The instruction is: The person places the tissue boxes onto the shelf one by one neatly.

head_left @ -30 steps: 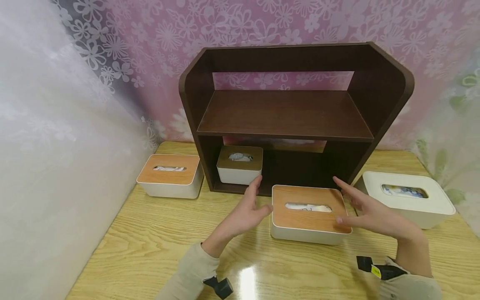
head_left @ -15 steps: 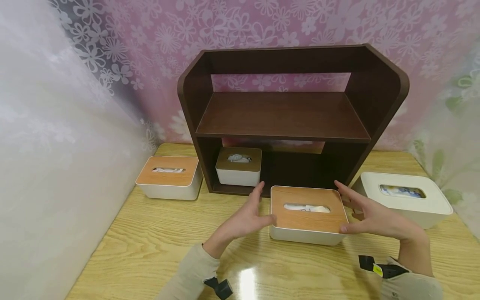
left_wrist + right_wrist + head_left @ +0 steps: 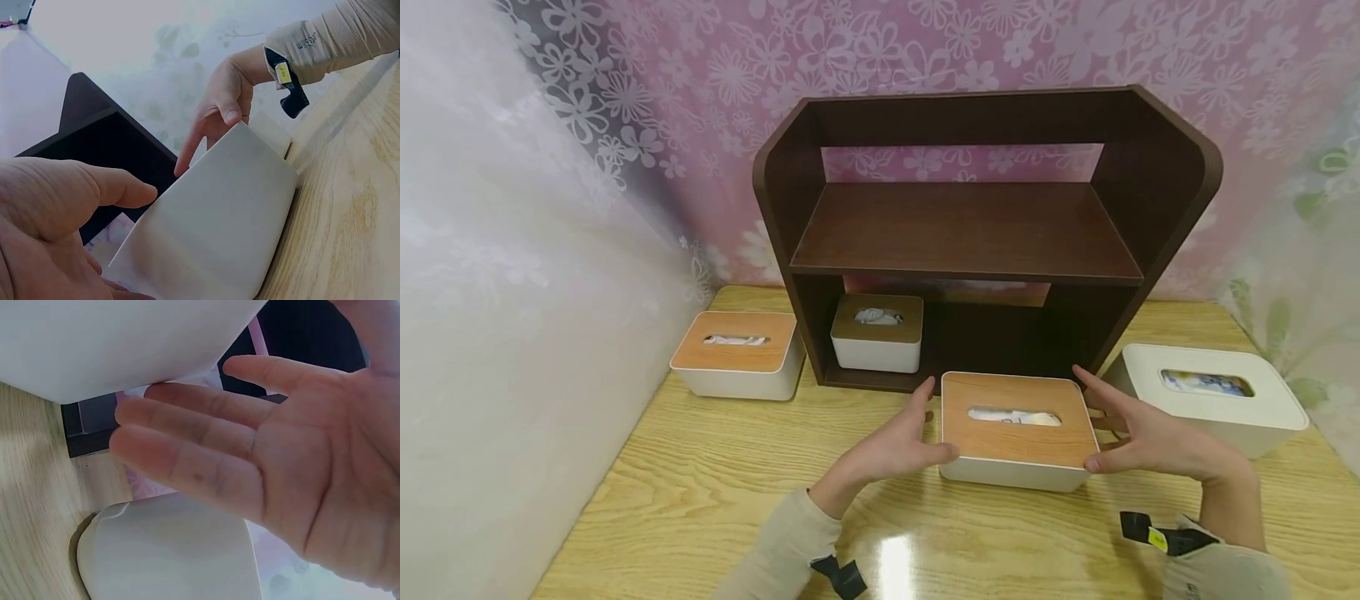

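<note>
A tissue box with a wood-look lid and white sides stands on the table in front of the shelf. My left hand is at its left side, thumb near the front left corner and fingers extended along the side. On the opposite side is my right hand, its thumb tip at the front right corner. The right wrist view shows that hand's fingers straight, the upper ones reaching the white box wall. In the left wrist view the thumb lies at the edge of the white side.
A dark brown two-tier shelf stands behind, a smaller brown-lidded tissue box in its lower left compartment. Another wood-lidded tissue box sits left of the shelf. An all-white tissue box sits right, close to the right hand.
Both hands have closed in slightly on the middle tissue box. The right thumb has slid from over the lid to its front right corner; the left hand has come a little closer and lower.
</note>
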Demonstrator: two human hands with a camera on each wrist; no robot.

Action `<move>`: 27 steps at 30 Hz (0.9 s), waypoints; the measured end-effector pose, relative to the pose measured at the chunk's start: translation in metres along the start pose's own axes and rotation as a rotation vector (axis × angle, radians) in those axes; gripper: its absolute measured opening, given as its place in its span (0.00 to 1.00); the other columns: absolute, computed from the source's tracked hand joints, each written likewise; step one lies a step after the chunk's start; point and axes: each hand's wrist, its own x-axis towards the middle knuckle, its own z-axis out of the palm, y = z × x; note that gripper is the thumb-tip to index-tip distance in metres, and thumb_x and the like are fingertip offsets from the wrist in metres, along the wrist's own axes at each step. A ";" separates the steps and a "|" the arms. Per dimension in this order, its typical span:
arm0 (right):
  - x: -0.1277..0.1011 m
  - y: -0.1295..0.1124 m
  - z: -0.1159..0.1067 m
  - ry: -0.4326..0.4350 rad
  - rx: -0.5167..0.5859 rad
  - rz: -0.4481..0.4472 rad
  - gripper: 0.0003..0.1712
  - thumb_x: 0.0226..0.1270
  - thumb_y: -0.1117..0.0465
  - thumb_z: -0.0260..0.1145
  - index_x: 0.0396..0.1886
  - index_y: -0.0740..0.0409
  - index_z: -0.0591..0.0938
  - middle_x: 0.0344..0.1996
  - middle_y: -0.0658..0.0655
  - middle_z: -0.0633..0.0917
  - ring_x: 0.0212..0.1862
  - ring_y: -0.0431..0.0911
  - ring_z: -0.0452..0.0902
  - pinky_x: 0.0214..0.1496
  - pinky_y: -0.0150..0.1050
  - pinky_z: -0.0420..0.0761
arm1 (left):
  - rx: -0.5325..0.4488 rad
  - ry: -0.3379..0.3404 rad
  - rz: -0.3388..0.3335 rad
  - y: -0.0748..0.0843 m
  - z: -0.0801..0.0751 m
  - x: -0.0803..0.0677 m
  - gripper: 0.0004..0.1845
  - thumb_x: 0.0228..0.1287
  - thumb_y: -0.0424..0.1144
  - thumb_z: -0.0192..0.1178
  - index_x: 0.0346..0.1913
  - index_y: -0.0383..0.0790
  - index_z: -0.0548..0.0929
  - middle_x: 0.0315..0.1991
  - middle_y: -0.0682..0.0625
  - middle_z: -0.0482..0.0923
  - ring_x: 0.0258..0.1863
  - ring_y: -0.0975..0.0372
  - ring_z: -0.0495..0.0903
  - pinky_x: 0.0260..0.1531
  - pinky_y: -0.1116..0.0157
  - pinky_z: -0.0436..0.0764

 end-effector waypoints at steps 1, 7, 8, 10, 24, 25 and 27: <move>0.000 0.001 0.000 -0.001 -0.001 0.002 0.62 0.65 0.65 0.70 0.81 0.50 0.33 0.74 0.78 0.50 0.67 0.78 0.59 0.48 0.36 0.82 | 0.001 -0.007 -0.002 0.000 0.000 0.001 0.56 0.63 0.41 0.65 0.79 0.38 0.34 0.80 0.40 0.35 0.74 0.43 0.54 0.68 0.49 0.63; 0.001 0.003 -0.004 -0.028 0.070 0.089 0.64 0.65 0.64 0.69 0.79 0.56 0.29 0.74 0.79 0.49 0.63 0.67 0.72 0.44 0.41 0.84 | -0.006 -0.040 0.013 -0.002 0.002 0.006 0.56 0.62 0.41 0.66 0.80 0.39 0.36 0.79 0.41 0.39 0.73 0.46 0.57 0.68 0.51 0.63; 0.001 0.003 -0.004 -0.034 0.089 0.111 0.64 0.65 0.64 0.69 0.79 0.57 0.28 0.74 0.80 0.48 0.61 0.62 0.74 0.42 0.43 0.84 | -0.011 -0.044 0.021 -0.003 0.003 0.007 0.55 0.62 0.41 0.66 0.80 0.39 0.36 0.79 0.41 0.40 0.72 0.47 0.59 0.68 0.51 0.63; 0.001 0.004 -0.005 -0.050 0.121 0.149 0.65 0.65 0.63 0.69 0.78 0.57 0.26 0.74 0.80 0.47 0.58 0.54 0.79 0.39 0.47 0.85 | -0.026 -0.052 0.028 -0.004 0.005 0.007 0.55 0.62 0.40 0.66 0.80 0.40 0.36 0.78 0.42 0.41 0.71 0.48 0.60 0.68 0.51 0.63; 0.007 0.004 0.001 -0.118 0.182 0.136 0.67 0.60 0.67 0.70 0.79 0.56 0.29 0.72 0.75 0.51 0.47 0.54 0.82 0.28 0.50 0.83 | -0.198 -0.098 0.045 -0.007 0.009 0.007 0.55 0.64 0.34 0.63 0.79 0.48 0.32 0.67 0.40 0.65 0.55 0.60 0.79 0.49 0.67 0.78; 0.007 0.003 0.002 -0.120 0.178 0.134 0.66 0.59 0.67 0.71 0.79 0.56 0.30 0.71 0.74 0.51 0.46 0.54 0.82 0.28 0.49 0.83 | -0.205 -0.106 0.051 -0.007 0.010 0.007 0.55 0.64 0.33 0.62 0.79 0.48 0.31 0.65 0.41 0.67 0.54 0.61 0.80 0.49 0.67 0.78; 0.008 0.001 0.004 -0.114 0.155 0.128 0.65 0.58 0.67 0.72 0.79 0.58 0.33 0.70 0.74 0.53 0.46 0.54 0.82 0.27 0.48 0.83 | -0.214 -0.118 0.061 -0.008 0.010 0.007 0.55 0.64 0.31 0.61 0.78 0.47 0.30 0.63 0.41 0.69 0.52 0.62 0.80 0.48 0.68 0.78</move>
